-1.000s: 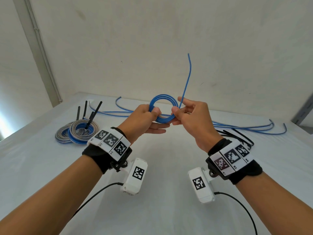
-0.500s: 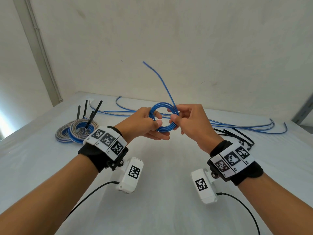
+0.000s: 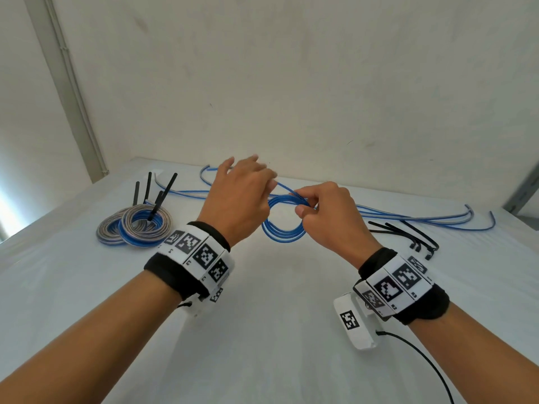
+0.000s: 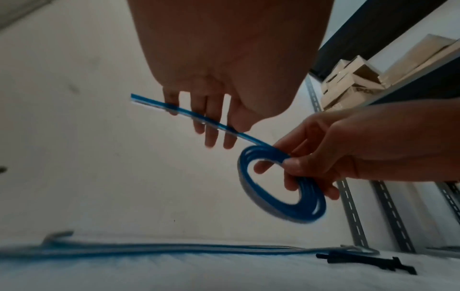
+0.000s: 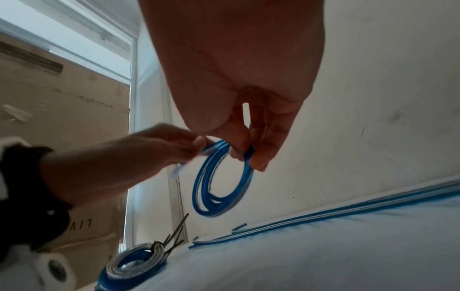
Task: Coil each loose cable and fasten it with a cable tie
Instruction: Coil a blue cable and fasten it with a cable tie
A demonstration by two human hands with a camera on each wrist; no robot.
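A small coil of blue cable [image 3: 284,235] [image 4: 273,213] [image 5: 219,204] hangs above the white table [image 3: 262,330]. My right hand [image 3: 306,207] [image 5: 246,155] [image 4: 286,163] pinches its top between thumb and fingers. The cable's free tail [image 4: 154,103] [image 3: 284,186] runs up and left from that pinch. It lies across the straight fingers [image 4: 211,126] of my left hand [image 3: 242,199], which hovers over it, blurred in the right wrist view. I see no thumb closed on the tail.
Two coils, blue and grey [image 3: 137,225] [image 5: 134,263], lie at the left with black ties [image 3: 163,196] sticking up. Loose blue cables [image 3: 423,218] [image 4: 174,250] [image 5: 348,210] run along the back by the wall. Spare black cable ties [image 3: 408,231] [image 4: 368,261] lie at the right.
My left hand has let go of the coil and risen over the tail. The tail, earlier sticking up, now lies low and leftward. The coil hangs from my right hand alone.
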